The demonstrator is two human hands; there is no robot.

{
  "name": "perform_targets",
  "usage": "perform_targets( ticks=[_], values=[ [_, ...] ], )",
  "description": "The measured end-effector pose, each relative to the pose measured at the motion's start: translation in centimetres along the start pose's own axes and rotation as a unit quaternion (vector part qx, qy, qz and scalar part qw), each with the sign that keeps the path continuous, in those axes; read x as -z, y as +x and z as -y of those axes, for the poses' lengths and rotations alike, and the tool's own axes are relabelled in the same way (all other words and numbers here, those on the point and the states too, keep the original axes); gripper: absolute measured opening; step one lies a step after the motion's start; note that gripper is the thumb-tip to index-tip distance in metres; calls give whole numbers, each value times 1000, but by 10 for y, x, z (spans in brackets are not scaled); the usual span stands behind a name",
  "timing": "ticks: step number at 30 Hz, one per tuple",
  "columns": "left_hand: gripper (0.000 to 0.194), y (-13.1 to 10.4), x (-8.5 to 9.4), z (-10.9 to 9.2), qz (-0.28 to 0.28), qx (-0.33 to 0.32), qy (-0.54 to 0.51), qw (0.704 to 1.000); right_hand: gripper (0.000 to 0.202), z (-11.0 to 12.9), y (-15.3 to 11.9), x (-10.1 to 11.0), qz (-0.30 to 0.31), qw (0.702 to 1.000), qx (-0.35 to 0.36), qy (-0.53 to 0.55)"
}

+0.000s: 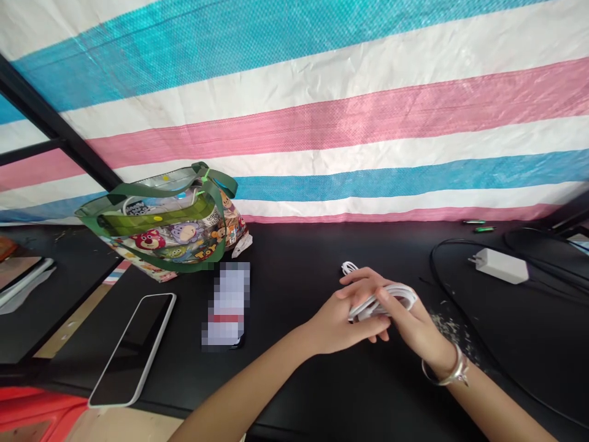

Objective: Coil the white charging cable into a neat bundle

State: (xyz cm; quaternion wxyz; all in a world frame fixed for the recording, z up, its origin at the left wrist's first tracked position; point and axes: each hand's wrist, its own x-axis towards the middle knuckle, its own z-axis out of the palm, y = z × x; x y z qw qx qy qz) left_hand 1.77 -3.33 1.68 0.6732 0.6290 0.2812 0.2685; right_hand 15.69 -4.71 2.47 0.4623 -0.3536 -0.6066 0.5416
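A coiled white cable (401, 296) is held between my two hands above the black table. My left hand (343, 319) has its fingers wrapped round the coil from the left, its thumb along the lower side. From the right, my right hand (414, 322) grips the same coil, with a thumb or finger laid over it; a silver bangle is on that wrist. A small white loop of cable (350, 267) shows just beyond my left fingertips. The hands touch and partly hide the coil.
On the black table (294, 252), a cartoon-print bag (184, 236) stands at the back left. A white-edged phone (135, 350) and a blurred-out object (227, 304) lie in front. A white adapter (501, 266) and black cables are at right, near crumbs. Striped sheeting hangs behind.
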Motion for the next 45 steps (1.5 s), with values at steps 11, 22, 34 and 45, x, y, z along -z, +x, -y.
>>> perform_targets(
  ticks=[11, 22, 34, 45],
  values=[
    [22, -1, -3, 11, -127, -50, 158, 978, 37, -8, 5, -7, -127, 990, 61, 28],
    [15, -7, -3, 9, -191, -96, 207, 955, 29, -11, 3, -21, -205, 975, 63, 57],
    [19, -6, 4, 6, -213, -81, 235, 945, 49, -2, 7, -5, -233, 964, 38, -126],
    [23, -4, 9, 8, -233, -123, 237, 935, 51, -6, 7, -7, -239, 956, 60, -161]
  ],
)
